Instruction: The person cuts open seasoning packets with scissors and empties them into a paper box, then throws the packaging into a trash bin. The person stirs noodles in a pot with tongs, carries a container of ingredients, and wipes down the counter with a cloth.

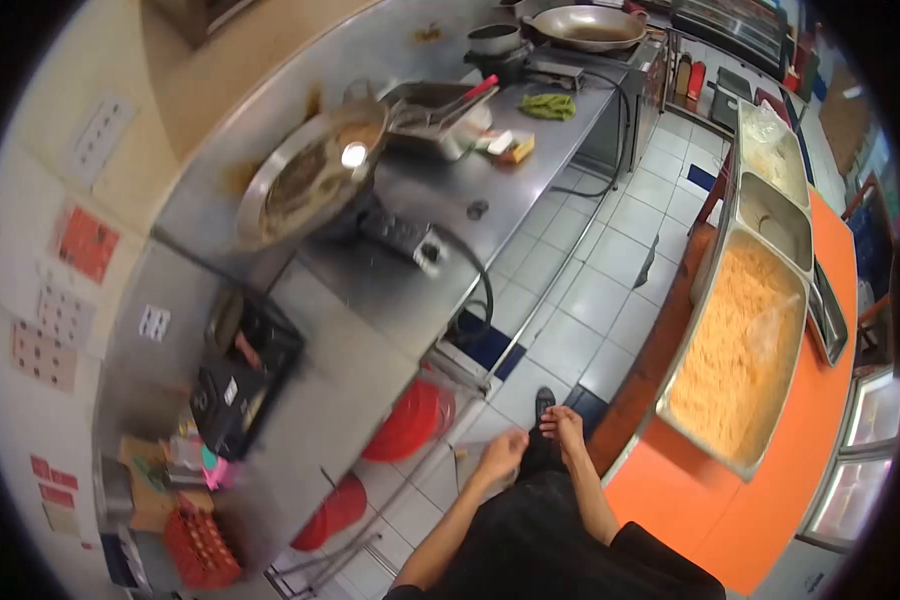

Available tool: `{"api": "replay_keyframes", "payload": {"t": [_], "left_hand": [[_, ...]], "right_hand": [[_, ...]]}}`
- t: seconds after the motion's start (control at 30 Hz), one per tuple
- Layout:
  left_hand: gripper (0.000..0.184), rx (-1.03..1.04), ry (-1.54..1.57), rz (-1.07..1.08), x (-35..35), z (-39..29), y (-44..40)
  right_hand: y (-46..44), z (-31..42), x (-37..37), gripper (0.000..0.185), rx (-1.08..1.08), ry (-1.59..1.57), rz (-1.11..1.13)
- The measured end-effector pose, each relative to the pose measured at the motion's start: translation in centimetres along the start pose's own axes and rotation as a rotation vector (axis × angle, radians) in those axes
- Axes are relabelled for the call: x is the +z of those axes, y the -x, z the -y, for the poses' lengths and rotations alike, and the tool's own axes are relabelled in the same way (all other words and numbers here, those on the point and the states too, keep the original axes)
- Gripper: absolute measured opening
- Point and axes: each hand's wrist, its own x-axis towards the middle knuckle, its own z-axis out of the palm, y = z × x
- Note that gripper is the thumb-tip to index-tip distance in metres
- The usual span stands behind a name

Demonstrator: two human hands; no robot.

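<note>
My left hand [503, 455] is in front of my body at the lower middle, its fingers curled in. A faint see-through patch shows below it, too blurred to name. Close by on its right, my right hand [564, 427] has its fingers bent together as in a pinch; whatever they hold, if anything, is too small to make out. The two hands are slightly apart, above the tiled floor and my dark shoe [544, 401]. Nearest on the right is a long metal tray [660, 408] filled with orange crumbly food [727, 350], with clear plastic lying on it.
An orange counter [670, 500] bears the trays, including a smaller metal pan [775, 222]. Along the left runs a steel worktop [355, 330] with a large wok [315, 180], a burner [405, 238] and a green cloth [548, 106]. Red stools [410, 420] stand under it.
</note>
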Motion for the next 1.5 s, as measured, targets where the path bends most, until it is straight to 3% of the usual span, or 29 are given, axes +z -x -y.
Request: {"api": "replay_keyframes", "payload": {"t": [0.07,0.23,0.3,0.63,0.83,0.9,0.97,1.13,1.2,1.27,1.47,1.5], "left_hand": [[0.024,-0.035,-0.041,0.217,0.0,-1.3,-3.1],[0.026,0.047,-0.059,0.353,-1.4,-6.2,-13.5],[0.026,0.066,-0.293,0.375,-2.3,-8.7,-18.5],[0.024,0.275,-0.179,0.416,-1.8,-22.2,-43.6],[0.026,0.330,0.053,0.253,-3.4,-29.2,-59.2],[0.025,0.359,0.109,0.072,-4.8,-31.9,-66.1],[0.024,0.388,0.017,-0.057,-6.2,-34.0,-73.3],[0.039,0.406,-0.309,-0.225,-11.7,-39.3,-88.9],[0.050,0.393,-0.655,-0.500,-12.0,-38.2,-94.0],[0.057,0.286,-0.839,-0.442,-11.5,-35.8,-96.6],[0.032,0.341,-0.762,-0.489,-10.7,-36.0,-95.9],[0.024,0.321,-0.610,-0.549,-10.6,-37.5,-94.9]], "right_hand": [[-4.2,5.7,1.1,0.026,-0.081,-0.046,-0.033],[-9.6,15.9,0.3,0.024,-0.194,-0.208,-0.138],[-10.2,17.1,-0.9,0.025,-0.228,-0.269,-0.209],[-15.7,23.5,-5.4,0.023,-0.237,-0.283,-0.541],[-26.8,34.3,-6.8,0.024,-0.331,-0.125,-0.468],[-30.3,38.0,-7.9,0.026,-0.361,-0.047,-0.452],[-32.9,43.0,-9.0,0.028,-0.412,0.067,-0.474],[-37.7,51.2,-8.8,0.027,-0.554,-0.003,-0.574],[-40.9,54.0,-8.5,0.027,-0.542,-0.004,-0.547],[-44.0,57.3,-8.0,0.027,-0.499,-0.002,-0.496],[-53.4,69.1,-6.2,0.024,-0.481,0.193,-0.243],[-54.5,71.5,-5.8,0.023,-0.473,0.231,-0.209]]}}
